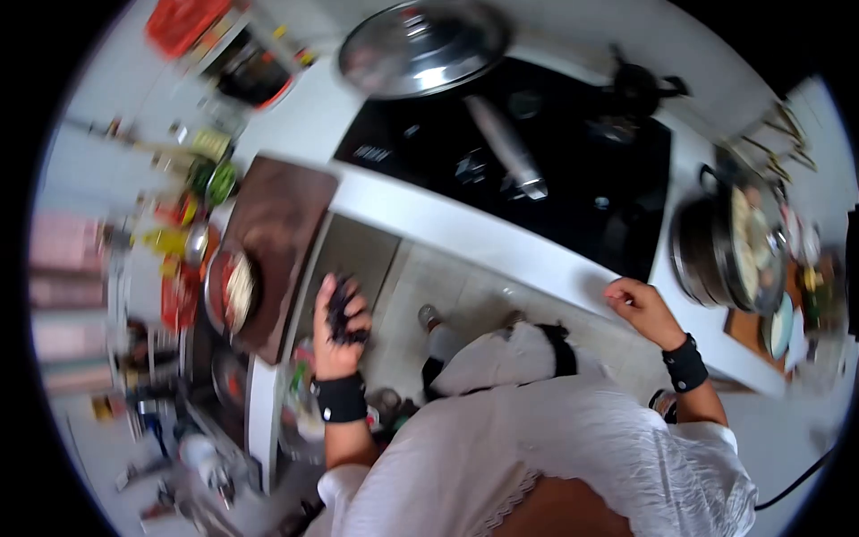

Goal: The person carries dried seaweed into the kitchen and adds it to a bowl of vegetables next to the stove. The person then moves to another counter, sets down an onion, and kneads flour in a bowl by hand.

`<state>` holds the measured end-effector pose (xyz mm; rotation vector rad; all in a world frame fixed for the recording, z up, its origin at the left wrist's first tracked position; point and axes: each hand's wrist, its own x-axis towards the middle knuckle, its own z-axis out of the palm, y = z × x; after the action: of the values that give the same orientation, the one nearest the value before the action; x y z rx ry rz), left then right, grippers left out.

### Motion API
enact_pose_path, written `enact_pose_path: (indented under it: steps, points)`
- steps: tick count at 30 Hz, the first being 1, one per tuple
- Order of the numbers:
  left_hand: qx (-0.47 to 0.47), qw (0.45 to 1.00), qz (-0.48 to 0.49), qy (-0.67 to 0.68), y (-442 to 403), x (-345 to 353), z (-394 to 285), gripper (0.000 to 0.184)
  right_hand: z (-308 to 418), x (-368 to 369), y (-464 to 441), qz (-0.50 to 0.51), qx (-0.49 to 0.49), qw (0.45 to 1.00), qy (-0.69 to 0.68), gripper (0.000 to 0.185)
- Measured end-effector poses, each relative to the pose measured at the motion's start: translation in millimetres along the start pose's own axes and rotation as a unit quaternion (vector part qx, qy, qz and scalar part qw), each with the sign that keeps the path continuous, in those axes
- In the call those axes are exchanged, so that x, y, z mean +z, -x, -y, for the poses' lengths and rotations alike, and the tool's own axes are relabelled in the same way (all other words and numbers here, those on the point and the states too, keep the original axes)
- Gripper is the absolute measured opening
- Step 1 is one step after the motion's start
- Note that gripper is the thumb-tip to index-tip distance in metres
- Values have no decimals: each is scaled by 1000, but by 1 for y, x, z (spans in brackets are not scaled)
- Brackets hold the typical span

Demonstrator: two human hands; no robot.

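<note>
Your right hand [646, 309] curls loosely, its hold impossible to tell; ahead-left of it lies the black cooktop [577, 161]. Left of your left hand [331, 353] sits a brown chopping board [284, 210]; that hand grips a dark clump [338, 311]. Carrying seems the step, calling next for snug fingers.

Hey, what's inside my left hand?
A dark clump, too blurred to identify, shows in your left hand; the part within its grip is covered.
</note>
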<state>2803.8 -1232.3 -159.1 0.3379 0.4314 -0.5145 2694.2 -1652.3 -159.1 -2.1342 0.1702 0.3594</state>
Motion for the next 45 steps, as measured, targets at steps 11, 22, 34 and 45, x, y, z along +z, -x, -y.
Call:
enact_pose_path:
  steps: [11, 22, 34, 45]
  points:
    - [175, 983, -52, 10, 86, -74, -115, 24, 67, 88, -47, 98, -24, 995, -25, 12]
    - [99, 994, -11, 41, 65, -94, -189, 23, 121, 159, -52, 71, 16, 997, -23, 11]
    - [188, 967, -151, -87, 52, -163, -281, 12, 148, 209, -57, 68, 55, 996, -24, 13]
    - [198, 960, -161, -113, 45, -190, -307, 14, 162, 218, -59, 74, 56, 996, 6, 12]
